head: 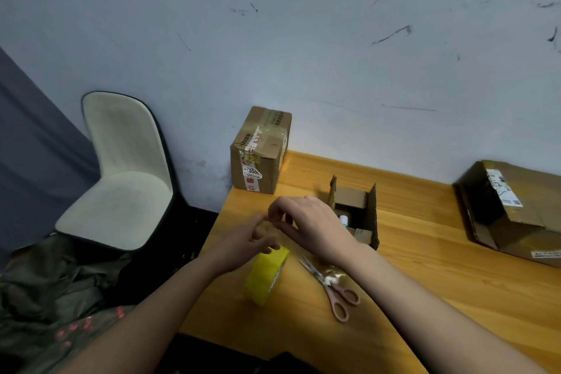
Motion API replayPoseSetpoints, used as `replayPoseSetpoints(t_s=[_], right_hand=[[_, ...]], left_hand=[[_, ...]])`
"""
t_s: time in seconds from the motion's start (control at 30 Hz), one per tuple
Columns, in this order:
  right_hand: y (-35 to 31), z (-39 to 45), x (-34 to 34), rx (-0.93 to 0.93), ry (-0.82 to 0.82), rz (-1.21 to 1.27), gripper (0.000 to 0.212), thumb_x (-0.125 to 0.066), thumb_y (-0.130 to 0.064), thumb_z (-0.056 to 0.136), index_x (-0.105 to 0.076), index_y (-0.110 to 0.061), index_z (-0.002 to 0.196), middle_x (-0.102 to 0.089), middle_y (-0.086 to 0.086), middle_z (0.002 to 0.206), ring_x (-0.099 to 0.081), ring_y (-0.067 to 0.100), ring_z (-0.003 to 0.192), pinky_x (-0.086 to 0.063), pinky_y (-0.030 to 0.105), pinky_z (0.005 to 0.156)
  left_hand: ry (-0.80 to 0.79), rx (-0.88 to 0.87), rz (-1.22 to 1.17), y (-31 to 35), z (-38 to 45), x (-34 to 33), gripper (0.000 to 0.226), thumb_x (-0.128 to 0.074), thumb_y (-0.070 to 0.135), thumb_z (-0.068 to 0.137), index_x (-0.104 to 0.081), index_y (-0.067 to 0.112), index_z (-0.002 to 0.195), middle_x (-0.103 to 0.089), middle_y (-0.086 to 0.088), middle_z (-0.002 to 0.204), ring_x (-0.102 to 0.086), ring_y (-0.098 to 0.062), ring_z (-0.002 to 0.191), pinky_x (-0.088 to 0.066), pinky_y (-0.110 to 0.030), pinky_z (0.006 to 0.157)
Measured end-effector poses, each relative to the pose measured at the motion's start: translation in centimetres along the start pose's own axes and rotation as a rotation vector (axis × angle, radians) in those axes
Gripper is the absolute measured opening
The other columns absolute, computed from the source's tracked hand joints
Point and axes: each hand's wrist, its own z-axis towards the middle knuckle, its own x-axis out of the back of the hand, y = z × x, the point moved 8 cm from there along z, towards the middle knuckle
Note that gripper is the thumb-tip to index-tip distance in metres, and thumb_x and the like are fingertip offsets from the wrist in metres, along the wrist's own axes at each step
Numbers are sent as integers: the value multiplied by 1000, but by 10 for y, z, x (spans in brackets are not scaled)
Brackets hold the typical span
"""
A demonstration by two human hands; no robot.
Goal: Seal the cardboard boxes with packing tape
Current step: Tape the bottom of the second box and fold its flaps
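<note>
Plainly the person is at the start of a strip, and the risks gather around the tape end. The left hand (pixel 253 241) has its fingers curled over the top of the yellow tape roll (pixel 267 275), which stands on edge near the front-left corner of the wooden table (pixel 425 267); the right hand (pixel 306 222) hovers just above and behind it with thumb and fingers drawn together in a pinch, apparently on the free end of the tape, though the strip itself is too blurred to make out. If the pinch is only on a sliver, the tape may split lengthwise or slip back onto the roll, and the end would have to be found again. If a long piece is drawn out unsupported, it may fold and stick to itself or to the fingers. The small open box (pixel 356 215) sits just behind the right wrist with its flaps upright and items showing inside; both hands are busy, so nothing holds those flaps down, and tape laid over flaps that spring apart would probably seal badly. The pink-handled scissors (pixel 332 288) lie just beside the roll under the right forearm, where a sweep of the arm could knock them away. A taped box (pixel 261 149) stands at the back-left corner of the table and a larger open box (pixel 513 206) lies well apart at the right, both out of the way
</note>
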Motion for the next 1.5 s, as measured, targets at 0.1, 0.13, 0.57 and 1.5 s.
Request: replayPoseSetpoints(t_s=[0.1, 0.13, 0.57, 1.5], right_hand=[[-2, -2, 0, 23, -20, -19, 16, -63, -17, 89, -56, -20, 102, -63, -12, 86, -58, 5, 78, -48, 34, 64], [-2, -2, 0, 36, -22, -42, 16, -63, -17, 89, -57, -20, 104, -64, -11, 86, -59, 7, 77, -47, 33, 63], [48, -70, 41, -691, 385, 112, 26, -57, -30, 93, -56, -24, 119, -56, -10, 117, -54, 7, 108, -44, 22, 91], [108, -237, -107, -1173, -616, 12, 29, -61, -41, 88, -53, -25, 110, -62, -2, 109, -63, 15, 96, -49, 24, 75]], left_hand=[[-51, -2, 44, 1, 1, -5, 18, -51, 32, 98, -55, 39, 113, -71, 6, 99, -67, -10, 96, -52, -42, 93], [-67, 1, 56, 2, 0, -8, 16, -48, 30, 99, -58, 41, 105, -70, 5, 100, -66, -11, 97, -52, -41, 94], [-39, 42, -104, -10, -3, -9, 37, -47, 65, 87, -70, 39, 100, -70, 5, 104, -66, -12, 99, -53, -43, 93], [-87, 89, 75, 12, -16, -9, 35, -35, 32, 103, -68, 25, 111, -63, 5, 114, -50, 7, 103, -39, -15, 89]])
